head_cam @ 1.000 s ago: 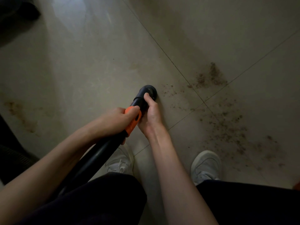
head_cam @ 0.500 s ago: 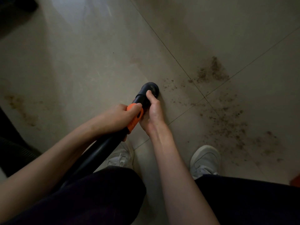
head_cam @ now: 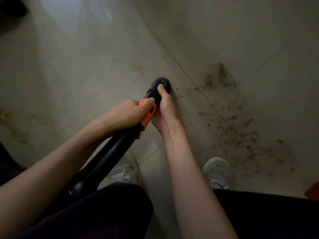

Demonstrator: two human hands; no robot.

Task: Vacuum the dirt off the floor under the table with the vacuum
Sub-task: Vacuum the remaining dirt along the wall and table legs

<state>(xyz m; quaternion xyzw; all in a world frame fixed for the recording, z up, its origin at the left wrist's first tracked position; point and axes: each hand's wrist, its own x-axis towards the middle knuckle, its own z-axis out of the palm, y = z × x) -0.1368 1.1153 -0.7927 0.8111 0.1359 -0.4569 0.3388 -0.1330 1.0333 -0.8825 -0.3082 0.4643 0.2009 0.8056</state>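
Nozzle sitting on floor tile, just left of dirt scatter. My left hand is gripping the orange collar to steer; right hand is clasping the black tube, steadying the tip.

Dirt on tiled floor
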